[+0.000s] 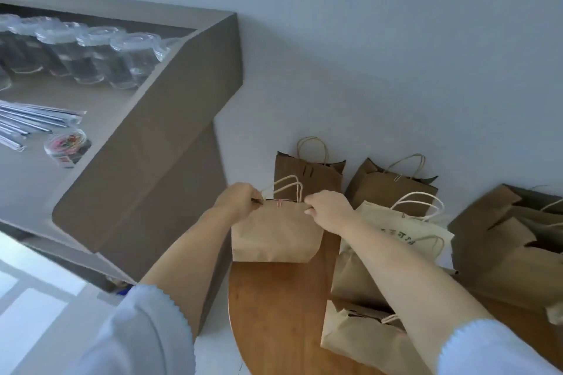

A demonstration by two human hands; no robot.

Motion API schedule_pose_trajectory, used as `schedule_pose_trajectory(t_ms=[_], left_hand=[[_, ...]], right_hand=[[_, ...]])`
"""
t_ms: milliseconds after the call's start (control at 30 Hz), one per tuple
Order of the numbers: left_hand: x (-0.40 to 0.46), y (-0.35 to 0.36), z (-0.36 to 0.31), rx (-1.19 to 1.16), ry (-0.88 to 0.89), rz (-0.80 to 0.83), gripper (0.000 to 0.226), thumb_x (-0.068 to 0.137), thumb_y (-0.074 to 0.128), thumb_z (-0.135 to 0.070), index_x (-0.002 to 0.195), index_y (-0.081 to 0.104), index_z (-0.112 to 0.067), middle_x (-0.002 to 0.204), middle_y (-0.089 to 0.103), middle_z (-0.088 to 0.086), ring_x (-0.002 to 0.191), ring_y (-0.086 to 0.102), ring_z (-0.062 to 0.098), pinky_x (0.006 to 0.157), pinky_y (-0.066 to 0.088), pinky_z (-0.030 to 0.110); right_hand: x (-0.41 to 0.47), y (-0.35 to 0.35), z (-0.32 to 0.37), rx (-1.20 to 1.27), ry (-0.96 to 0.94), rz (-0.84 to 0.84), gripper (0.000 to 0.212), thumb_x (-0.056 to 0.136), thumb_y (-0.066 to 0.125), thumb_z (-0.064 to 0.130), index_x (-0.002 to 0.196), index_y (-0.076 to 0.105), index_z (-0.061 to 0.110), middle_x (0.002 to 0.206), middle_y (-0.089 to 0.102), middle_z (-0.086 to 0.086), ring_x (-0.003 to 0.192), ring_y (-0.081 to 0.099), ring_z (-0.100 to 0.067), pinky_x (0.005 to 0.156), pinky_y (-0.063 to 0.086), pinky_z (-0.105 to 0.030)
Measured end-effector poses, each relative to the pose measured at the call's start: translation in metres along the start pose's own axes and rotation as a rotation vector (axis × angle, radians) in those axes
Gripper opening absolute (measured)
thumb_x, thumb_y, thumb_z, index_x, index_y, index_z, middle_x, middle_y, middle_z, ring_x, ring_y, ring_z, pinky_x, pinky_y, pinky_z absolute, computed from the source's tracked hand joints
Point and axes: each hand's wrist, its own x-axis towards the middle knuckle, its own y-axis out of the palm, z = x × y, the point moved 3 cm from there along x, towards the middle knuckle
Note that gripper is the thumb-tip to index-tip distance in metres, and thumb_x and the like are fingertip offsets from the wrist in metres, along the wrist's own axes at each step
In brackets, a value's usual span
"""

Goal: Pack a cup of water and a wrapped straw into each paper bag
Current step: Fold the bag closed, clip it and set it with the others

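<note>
A small brown paper bag point(274, 234) with twisted paper handles stands at the back of a round wooden table point(280, 313). A pink clip sits on its closed top edge. My left hand point(239, 198) pinches the bag's top left corner. My right hand point(327, 207) pinches its top right corner. On the grey counter point(36, 173) to the left stand several lidded clear cups of water point(88, 55) in a row, with several wrapped straws point(33, 122) lying in front of them.
More paper bags crowd the table: two brown ones point(393, 192) against the wall, a cream printed one point(405, 231), others lying at right point(511, 253) and near me point(365, 335). A clear tub of coloured clips point(67, 146) sits on the counter. The counter's side panel point(152, 167) borders the table.
</note>
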Motion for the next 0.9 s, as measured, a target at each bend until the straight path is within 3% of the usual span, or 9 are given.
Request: schedule_pose_trajectory(t_ms=[67,233,667,900], left_hand=[[0.021,0.008,0.002,-0.02,0.01,0.014,0.02,0.092,0.059,-0.017,0.107,0.073,-0.017,0.112,0.068,0.002,0.101,0.061,0.022,0.075,0.04,0.022],[0.068,0.021,0.001,-0.008,0.086,0.075,0.021,0.094,0.057,-0.019,0.109,0.072,-0.017,0.116,0.066,0.003,0.107,0.058,0.022,0.078,0.04,0.023],[0.132,0.048,0.008,0.018,0.126,0.198,0.031,0.095,0.048,-0.012,0.117,0.068,-0.021,0.114,0.066,0.005,0.103,0.058,0.024,0.078,0.041,0.024],[0.136,0.058,0.01,0.031,0.137,0.184,0.03,0.096,0.042,-0.01,0.109,0.068,-0.018,0.105,0.066,0.009,0.1,0.057,0.026,0.074,0.036,0.026]], right_hand=[[0.009,0.007,-0.01,-0.001,0.042,0.016,0.02,0.1,0.043,0.024,0.094,0.055,0.011,0.101,0.063,-0.008,0.098,0.058,-0.027,0.07,0.037,-0.032],[0.031,0.019,-0.029,-0.001,0.174,0.046,0.023,0.101,0.04,0.024,0.107,0.058,0.011,0.106,0.063,-0.008,0.1,0.06,-0.026,0.077,0.044,-0.034],[0.067,0.056,-0.052,0.033,0.376,0.129,0.026,0.1,0.039,0.015,0.123,0.052,0.017,0.111,0.062,-0.005,0.1,0.06,-0.023,0.068,0.035,-0.026],[0.073,0.059,-0.055,0.087,0.403,0.121,0.029,0.102,0.038,0.019,0.128,0.051,0.018,0.115,0.062,-0.004,0.102,0.06,-0.023,0.076,0.046,-0.031]])
